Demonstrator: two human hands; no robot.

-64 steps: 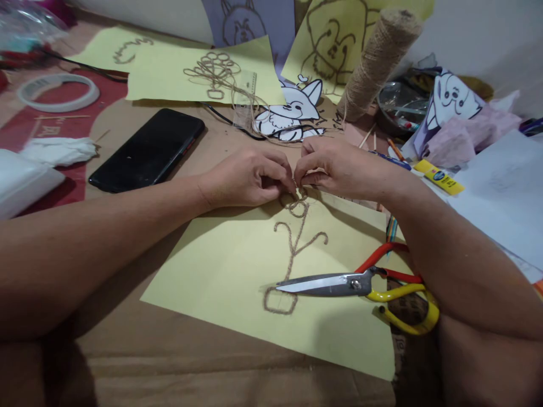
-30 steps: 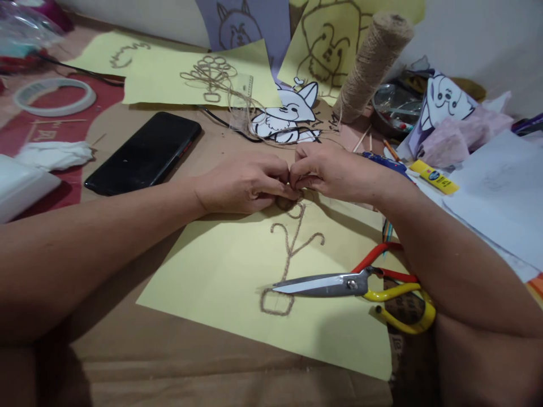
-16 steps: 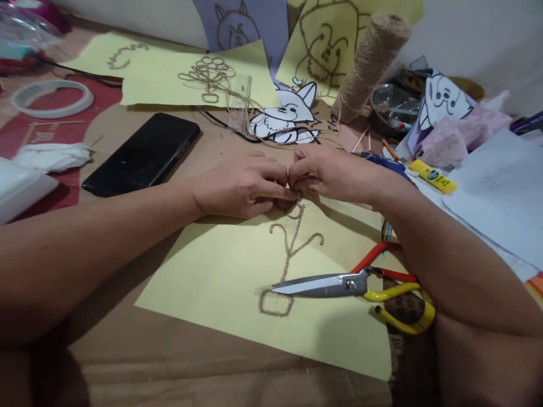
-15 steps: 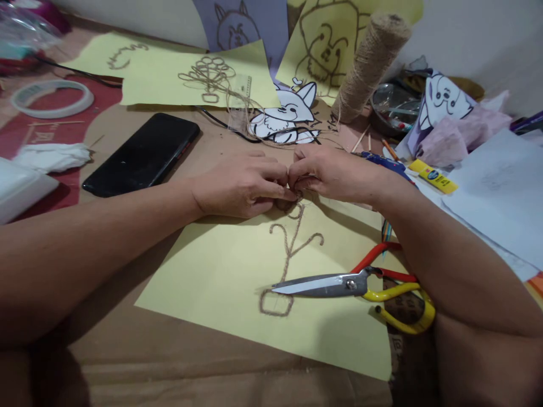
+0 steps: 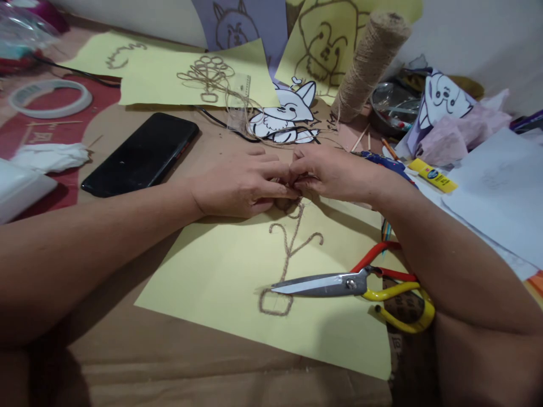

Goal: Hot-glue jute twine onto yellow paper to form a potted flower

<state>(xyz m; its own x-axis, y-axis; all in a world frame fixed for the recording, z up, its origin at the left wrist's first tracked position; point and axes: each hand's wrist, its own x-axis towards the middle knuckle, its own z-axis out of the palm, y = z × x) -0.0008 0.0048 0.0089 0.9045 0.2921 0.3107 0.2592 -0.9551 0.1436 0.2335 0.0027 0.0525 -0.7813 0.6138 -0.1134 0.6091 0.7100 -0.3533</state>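
A yellow sheet [image 5: 220, 271] lies before me, bearing a plant outline of brown twine [image 5: 289, 255] with a small pot shape at its base. My left hand [image 5: 250, 183] rests at the sheet's far edge, its fingers closed together over the twine at the top of the stem. Touching it, my right hand [image 5: 324, 172] is closed in a pinch at the same spot; the twine between the fingertips is mostly hidden. Scissors [image 5: 335, 282] with red and yellow handles lie across the sheet, their tip over the pot shape.
Left of my hands lies a black phone [image 5: 142, 152], with a tape roll [image 5: 51, 99] beyond. A twine spool [image 5: 371, 65] stands tilted at the back. Behind are a yellow sheet [image 5: 156, 85] with looped twine and a fox cutout [image 5: 292, 110]. A glue tube [image 5: 432, 175] lies right.
The fingers of my left hand have shifted slightly right, closer against my right fingertips. The sheet and scissors stay in place.
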